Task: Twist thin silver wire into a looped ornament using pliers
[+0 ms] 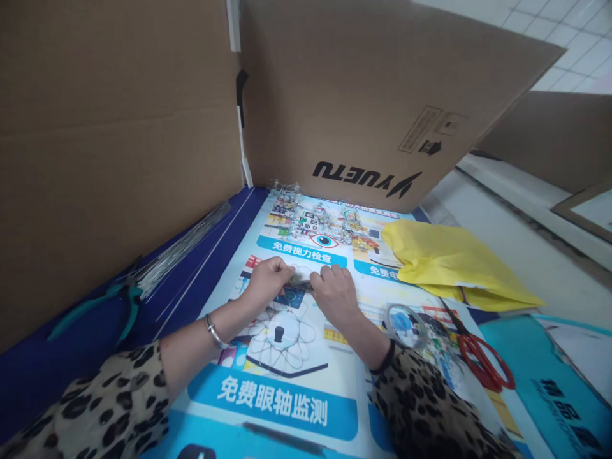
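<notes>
- The left hand [270, 280] reaches up and in from the left. Its fingers are bent and pinch one end of a thin, dark piece [303, 285].
- The right hand [335, 294] comes in from the other side. Its fingers are curled tight, like a loose fist, and they grip the other end.
- Both arms have spotted sleeves. A shiny bracelet [213, 331] is on the left wrist, and a dark band [382, 361] is on the right wrist.
- Under the hands is a big poster [344, 376] with pictures and white writing. It lies on a blue table [162, 328].
- Tall brown cardboard [344, 95] stands up behind the poster, and more cardboard [109, 127] stands on the left. White squares show far up on the right.
- The dark piece is right between the two hands, touching both. It is too small and blurry to tell what it is.
- Just below it are round loops of thin wire [282, 338], like a flower. More tangled wire [318, 217] sits past the hands.
- Out left are straight wires [184, 252] and green pliers [132, 312].
- Out right are a round clear roll [405, 325], red scissors [485, 360], a yellow bag [454, 262] and a blue-green bag [526, 366].
</notes>
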Motion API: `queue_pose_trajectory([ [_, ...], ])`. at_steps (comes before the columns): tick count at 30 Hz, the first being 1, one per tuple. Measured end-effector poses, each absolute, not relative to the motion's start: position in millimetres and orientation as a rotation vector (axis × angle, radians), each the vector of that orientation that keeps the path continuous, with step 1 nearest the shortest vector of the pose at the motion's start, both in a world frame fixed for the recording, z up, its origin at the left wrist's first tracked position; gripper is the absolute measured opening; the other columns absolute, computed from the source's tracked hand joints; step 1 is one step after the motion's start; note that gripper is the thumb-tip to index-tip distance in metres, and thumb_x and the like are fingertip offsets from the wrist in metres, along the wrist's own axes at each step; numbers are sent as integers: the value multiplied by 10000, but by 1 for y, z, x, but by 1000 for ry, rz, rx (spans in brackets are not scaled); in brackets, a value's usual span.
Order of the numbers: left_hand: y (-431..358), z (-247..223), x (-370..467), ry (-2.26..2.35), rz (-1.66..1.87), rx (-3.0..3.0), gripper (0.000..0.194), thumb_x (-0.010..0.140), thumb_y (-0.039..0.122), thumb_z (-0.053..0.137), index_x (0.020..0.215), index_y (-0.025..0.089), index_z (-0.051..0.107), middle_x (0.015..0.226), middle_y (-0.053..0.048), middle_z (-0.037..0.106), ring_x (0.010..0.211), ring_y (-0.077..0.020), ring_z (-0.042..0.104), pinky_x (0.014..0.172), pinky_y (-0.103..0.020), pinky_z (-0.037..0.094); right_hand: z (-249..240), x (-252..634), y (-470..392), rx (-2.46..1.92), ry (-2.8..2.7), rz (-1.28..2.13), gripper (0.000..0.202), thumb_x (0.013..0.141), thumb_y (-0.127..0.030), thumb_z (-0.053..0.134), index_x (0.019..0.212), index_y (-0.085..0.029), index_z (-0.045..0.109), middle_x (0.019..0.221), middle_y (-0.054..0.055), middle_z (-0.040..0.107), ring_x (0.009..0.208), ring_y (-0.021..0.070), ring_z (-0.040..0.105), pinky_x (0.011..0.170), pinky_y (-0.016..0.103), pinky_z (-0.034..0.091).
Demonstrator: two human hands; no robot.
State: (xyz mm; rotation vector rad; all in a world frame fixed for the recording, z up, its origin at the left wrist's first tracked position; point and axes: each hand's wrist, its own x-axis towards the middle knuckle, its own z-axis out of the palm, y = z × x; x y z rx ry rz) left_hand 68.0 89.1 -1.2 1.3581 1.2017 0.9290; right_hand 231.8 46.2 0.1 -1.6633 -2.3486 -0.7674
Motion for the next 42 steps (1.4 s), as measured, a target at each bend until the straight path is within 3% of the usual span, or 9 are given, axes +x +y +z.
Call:
queue_pose_trajectory([
  [18, 96, 10, 57, 884, 857, 1347, 298, 713, 431, 609, 671, 155, 508, 574, 29, 545, 433, -66, 485, 434, -177, 339, -7, 235, 46, -1750, -2342, -543, 74, 764, -258, 569, 725, -195, 572, 690, 22, 576, 691, 163, 481, 641, 297, 237],
  [24, 101, 7, 54, 778, 834, 1290, 247, 736, 380, 612, 707, 145, 541, 588, 7, 582, 465, -66, 512, 451, -172, 336, -11, 238, 46, -1715, -2322, -534, 85, 756, -261, 576, 700, -196, 569, 675, 12, 565, 683, 157, 472, 648, 293, 237],
  [42, 95, -1, 61, 899, 945, 1405, 200, 737, 283, 578, 616, 168, 467, 514, 64, 475, 407, -47, 408, 408, -164, 321, -1, 236, 43, -1610, -2337, -665, 97, 729, -280, 597, 704, -198, 553, 679, 38, 536, 721, 197, 427, 642, 322, 221],
])
